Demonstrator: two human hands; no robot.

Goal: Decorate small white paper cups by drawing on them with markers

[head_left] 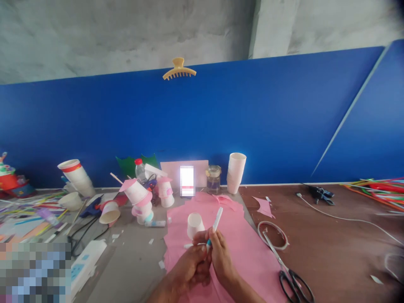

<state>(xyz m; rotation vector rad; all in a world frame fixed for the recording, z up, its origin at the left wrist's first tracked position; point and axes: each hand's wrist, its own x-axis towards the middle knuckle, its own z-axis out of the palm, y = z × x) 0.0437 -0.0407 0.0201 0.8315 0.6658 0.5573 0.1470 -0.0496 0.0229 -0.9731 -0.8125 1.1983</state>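
Over the pink paper [246, 252], my two hands are together around a white marker pen [217, 219] with a teal part near its lower end. My right hand [222, 256] is closed on the pen, which points up and away. My left hand [194, 263] is closed about the teal lower end, partly hidden by the fingers. Just beyond them, a white paper cup [195, 225] stands upside down on the paper. A small white piece, perhaps another pen, lies half hidden beside my left fingers.
Scissors [288, 273] and a roll of tape [273, 235] lie at right. Behind stand a glass jar [213, 180], a lit phone [187, 181] and stacked cups [236, 172]. At left are pink-trimmed cup figures [137, 198], a glue gun [91, 207] and a power strip [86, 265].
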